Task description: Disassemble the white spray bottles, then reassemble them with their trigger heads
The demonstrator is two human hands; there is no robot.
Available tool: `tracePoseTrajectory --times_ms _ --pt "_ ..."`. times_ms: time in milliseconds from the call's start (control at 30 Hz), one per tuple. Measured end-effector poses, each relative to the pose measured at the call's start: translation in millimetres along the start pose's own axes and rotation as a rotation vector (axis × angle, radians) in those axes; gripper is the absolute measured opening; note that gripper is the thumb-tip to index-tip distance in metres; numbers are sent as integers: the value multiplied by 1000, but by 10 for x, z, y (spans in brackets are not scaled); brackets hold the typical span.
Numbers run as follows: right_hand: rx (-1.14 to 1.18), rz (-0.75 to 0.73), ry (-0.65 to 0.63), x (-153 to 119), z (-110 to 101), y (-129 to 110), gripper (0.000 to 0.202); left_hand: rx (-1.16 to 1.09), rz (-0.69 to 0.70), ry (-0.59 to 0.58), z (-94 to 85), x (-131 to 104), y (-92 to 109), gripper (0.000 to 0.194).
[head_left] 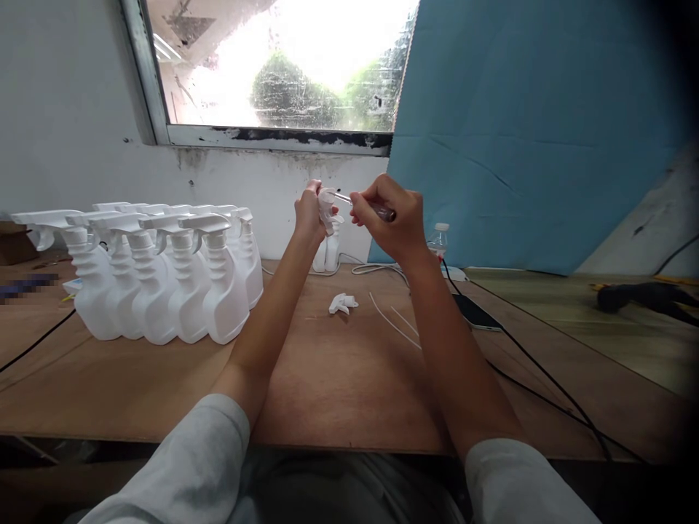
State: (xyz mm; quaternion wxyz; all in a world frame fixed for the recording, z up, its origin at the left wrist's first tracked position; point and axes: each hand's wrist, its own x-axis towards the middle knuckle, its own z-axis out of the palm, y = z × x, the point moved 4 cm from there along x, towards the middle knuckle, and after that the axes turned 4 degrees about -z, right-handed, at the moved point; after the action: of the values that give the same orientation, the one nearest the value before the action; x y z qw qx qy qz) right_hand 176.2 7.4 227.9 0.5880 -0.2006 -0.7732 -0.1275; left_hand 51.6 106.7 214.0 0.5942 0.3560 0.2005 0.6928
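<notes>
My left hand (309, 213) is closed around a white plastic spray trigger head (326, 204), raised above the table. My right hand (392, 216) grips a screwdriver (386, 214) by its dark handle. The thin metal shaft points left, and its tip meets the trigger head or lies just in front of it; I cannot tell which. On the table below lies another small white trigger piece (342, 303). Thin white dip tubes (394, 322) lie near my right forearm.
Several white spray bottles (221, 306) stand grouped at left. Behind my hands are small white bottles (332, 251) and a pale cable (349, 258). At right are a clear bottle (438, 238), a phone (476, 311) and black cables (538, 356). A window (284, 69) is above.
</notes>
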Motion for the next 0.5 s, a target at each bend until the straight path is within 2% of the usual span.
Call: tracePoseTrajectory --times_ms 167,300,367,433,500 --pt "-252 -112 24 2 -14 -13 30 181 184 -6 -69 83 52 26" --pt "-311 -83 74 -1 -117 -2 35 586 288 -12 -199 193 63 28" --pt "-308 -46 99 -3 -180 14 39 926 223 -29 -271 245 17 29" --pt "-305 -23 115 -4 -229 28 44 1262 53 -84 -354 270 -73 29" --pt "-322 -33 122 1 -258 27 49 1457 -133 -157 -443 256 -177 28"
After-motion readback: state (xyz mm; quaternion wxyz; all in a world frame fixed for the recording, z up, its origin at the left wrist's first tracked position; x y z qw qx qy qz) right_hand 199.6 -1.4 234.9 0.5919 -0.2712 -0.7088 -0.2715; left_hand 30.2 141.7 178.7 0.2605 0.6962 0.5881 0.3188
